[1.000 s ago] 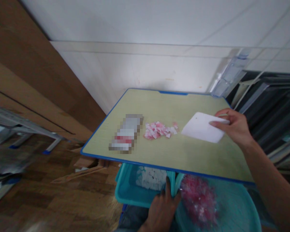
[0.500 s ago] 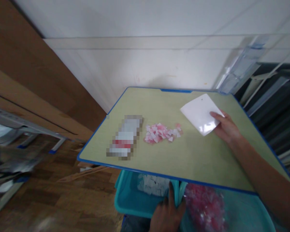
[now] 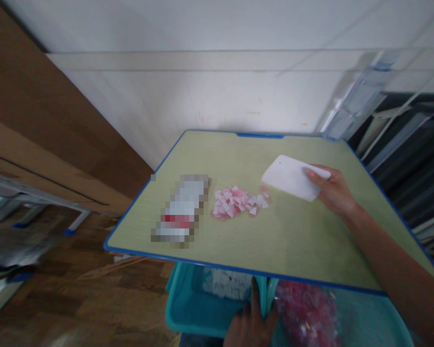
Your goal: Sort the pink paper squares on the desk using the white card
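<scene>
A white wall (image 3: 217, 24) spans the top of the frame, crossed by a pale horizontal strip (image 3: 166, 61) and marked lower down with small yellowish scuffs. Large brown panels (image 3: 58, 125) slant down from the upper left. Beneath them, at the left edge, a grey metal frame (image 3: 78, 221) ends in blue feet on a wood-plank floor (image 3: 112, 308), where torn cardboard (image 3: 119, 266) lies. Mid-frame, a pale yellow-green tabletop (image 3: 224, 154) with blue edging sits near the wall. Dark flat panels (image 3: 419, 149) crowd the right edge. The light is soft, with faint diagonal lines upper right.
</scene>
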`<action>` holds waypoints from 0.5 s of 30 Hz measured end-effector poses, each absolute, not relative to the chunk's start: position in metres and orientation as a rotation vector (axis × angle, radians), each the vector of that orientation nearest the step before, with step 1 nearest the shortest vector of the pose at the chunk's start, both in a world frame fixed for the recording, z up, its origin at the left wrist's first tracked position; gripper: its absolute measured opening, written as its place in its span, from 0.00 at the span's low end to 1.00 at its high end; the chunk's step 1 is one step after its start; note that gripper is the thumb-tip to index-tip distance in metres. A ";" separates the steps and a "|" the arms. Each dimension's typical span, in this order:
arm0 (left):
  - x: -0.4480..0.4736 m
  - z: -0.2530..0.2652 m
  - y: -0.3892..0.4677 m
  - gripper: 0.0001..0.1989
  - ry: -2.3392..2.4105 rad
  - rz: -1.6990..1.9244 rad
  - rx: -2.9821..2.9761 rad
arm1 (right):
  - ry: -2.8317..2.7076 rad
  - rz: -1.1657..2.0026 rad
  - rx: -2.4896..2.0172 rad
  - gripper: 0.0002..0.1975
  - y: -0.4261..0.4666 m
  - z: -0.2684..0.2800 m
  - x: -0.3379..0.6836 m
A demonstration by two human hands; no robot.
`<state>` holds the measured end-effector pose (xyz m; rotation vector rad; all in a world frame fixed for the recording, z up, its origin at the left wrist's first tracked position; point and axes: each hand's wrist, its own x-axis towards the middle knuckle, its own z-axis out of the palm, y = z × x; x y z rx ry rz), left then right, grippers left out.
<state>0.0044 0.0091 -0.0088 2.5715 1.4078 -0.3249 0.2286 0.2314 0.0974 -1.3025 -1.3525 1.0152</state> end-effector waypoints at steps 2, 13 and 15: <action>0.004 -0.008 0.010 0.20 1.420 -0.312 2.555 | -1.497 0.896 -1.378 0.17 0.230 0.102 0.230; 0.004 -0.005 0.009 0.22 1.411 -0.333 2.570 | -1.554 0.897 -1.400 0.14 0.222 0.111 0.242; 0.004 -0.009 0.007 0.20 1.441 -0.308 2.596 | -1.544 0.950 -1.409 0.13 0.221 0.111 0.241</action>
